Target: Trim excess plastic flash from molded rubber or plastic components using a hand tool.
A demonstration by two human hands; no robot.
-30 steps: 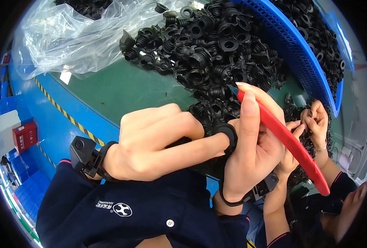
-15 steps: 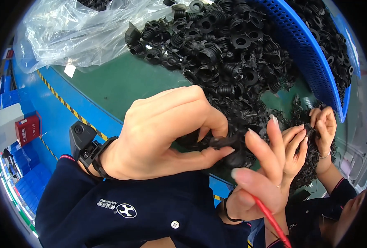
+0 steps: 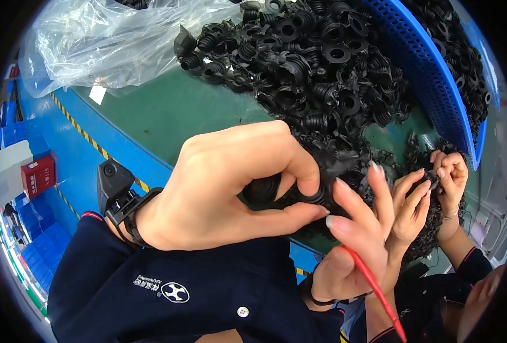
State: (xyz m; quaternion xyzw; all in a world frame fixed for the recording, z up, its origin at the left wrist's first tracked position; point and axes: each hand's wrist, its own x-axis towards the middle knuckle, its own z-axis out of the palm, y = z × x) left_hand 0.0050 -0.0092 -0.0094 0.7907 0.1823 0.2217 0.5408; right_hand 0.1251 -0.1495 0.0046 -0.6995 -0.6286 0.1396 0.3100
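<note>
My left hand (image 3: 236,188) is curled, its thumb and fingers closed on a small black ribbed rubber bellows (image 3: 317,198); much of the piece is hidden behind the fingers. Another dark, ribbed rubber shape (image 3: 263,190) shows through the gap of the curled hand, and I cannot make out whether it is held. Close to those fingertips is my right hand (image 3: 359,240), with a slim red tool (image 3: 379,294) lying across its palm and under the thumb. Its first fingers point up toward the bellows. The tool's working end is hidden.
A large heap of black rubber bellows (image 3: 339,54) covers the green table (image 3: 167,117). Clear plastic sheeting (image 3: 122,43) lies at the far left, a blue perforated basket (image 3: 436,74) at the right. Another person's hands (image 3: 416,200) handle black pieces beside my right hand.
My fingertips have drawn closer together at the bellows, and its ribbed side now shows. The right thumb has moved up, and the red tool has shifted slightly. The co-worker's fingers have moved a little.
</note>
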